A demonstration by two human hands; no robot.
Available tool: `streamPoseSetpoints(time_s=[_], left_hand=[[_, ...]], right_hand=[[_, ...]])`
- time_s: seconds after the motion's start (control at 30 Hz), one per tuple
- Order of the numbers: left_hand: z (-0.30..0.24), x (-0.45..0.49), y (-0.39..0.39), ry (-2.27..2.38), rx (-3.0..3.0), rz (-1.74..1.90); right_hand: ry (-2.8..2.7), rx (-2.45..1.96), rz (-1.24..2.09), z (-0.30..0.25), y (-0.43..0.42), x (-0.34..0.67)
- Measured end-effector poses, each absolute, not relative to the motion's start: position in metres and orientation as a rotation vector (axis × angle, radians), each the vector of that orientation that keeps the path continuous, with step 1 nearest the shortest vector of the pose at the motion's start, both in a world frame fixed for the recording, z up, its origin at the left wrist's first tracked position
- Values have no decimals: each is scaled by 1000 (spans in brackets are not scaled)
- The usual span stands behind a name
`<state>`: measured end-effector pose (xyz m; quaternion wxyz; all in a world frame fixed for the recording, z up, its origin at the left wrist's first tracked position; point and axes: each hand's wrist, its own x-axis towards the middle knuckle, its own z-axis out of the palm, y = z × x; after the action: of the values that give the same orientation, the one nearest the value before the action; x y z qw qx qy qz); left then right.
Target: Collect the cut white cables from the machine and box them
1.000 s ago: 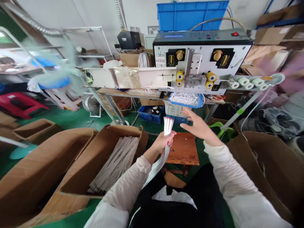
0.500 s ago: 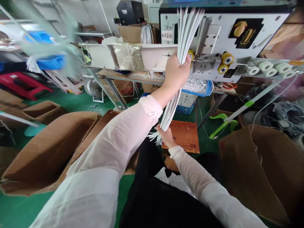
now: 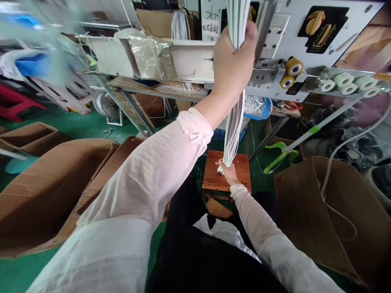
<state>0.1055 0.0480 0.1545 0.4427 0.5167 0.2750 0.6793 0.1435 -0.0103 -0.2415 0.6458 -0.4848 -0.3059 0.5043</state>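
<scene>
Aloft, left hand (image 3: 232,65) clasping white wires (image 3: 233,128), right hand (image 3: 229,172) clasping below

The place is a workshop or small factory floor. A machine (image 3: 293,42) with knobs (image 3: 315,22) and paired yellow rollers (image 3: 293,66) on its pale front panel shows it, as does the group of white rollers (image 3: 345,83) at its right. Below it sits a blue tray (image 3: 265,116) heaped with small pale scraps (image 3: 253,105); in front, a person holds a bundle of white strands (image 3: 233,128). Open cardboard boxes (image 3: 330,215) stand on green floor (image 3: 71,129) to the near left and near right of the machine, a wooden stool (image 3: 211,175) between them.
</scene>
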Motion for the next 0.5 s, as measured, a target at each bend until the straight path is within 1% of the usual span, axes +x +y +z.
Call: streamPoseSetpoints(time_s=[0.13, 0.33, 0.5], left_hand=[[138, 94, 50, 586, 1253, 1658], [130, 56, 39, 488, 1193, 1660], [93, 28, 31, 500, 1197, 1648]], right_hand=[[-461, -1017, 1112, -244, -12, 168], [-766, -1362, 920, -242, -27, 210], [-853, -1460, 844, -251, -29, 218]])
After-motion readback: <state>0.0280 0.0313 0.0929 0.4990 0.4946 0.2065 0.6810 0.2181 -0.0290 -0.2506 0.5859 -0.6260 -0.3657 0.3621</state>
